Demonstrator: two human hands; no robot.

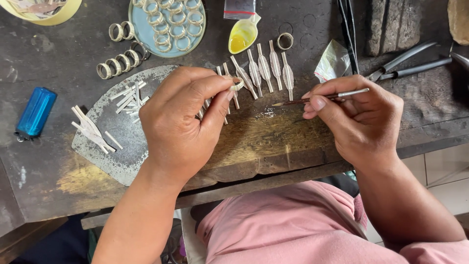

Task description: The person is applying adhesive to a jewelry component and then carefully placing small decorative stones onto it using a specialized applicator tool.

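From the head camera, the left hand point(183, 124) pinches a small silver ring point(237, 84) between thumb and forefinger tips, its other fingers curled under, and holds it just above the dark wooden workbench point(273, 142). The right hand point(359, 120) grips a thin brush point(320, 98) like a pen, fingers closed round its metal ferrule, the fine tip pointing toward the ring and stopping a little short of it. Taking the ring as the landmark: directly beyond and to its right lies a row of leaf-shaped silver pieces point(266, 68) with narrow stems, side by side on the bench. Farther beyond, a yellow spoon-shaped dish point(243, 35) holds yellow liquid, and a single band point(285, 41) lies beside it. Beyond and to the left, a pale blue plate point(141, 30) carries many finished rings, with more loose rings point(119, 61) just outside its rim. To the left, under the left hand, a grey metal sheet point(105, 146) bears small silver strips point(129, 95). Far to the left lies a blue lighter point(35, 112). Well to the right, pliers point(410, 61) rest on the bench.
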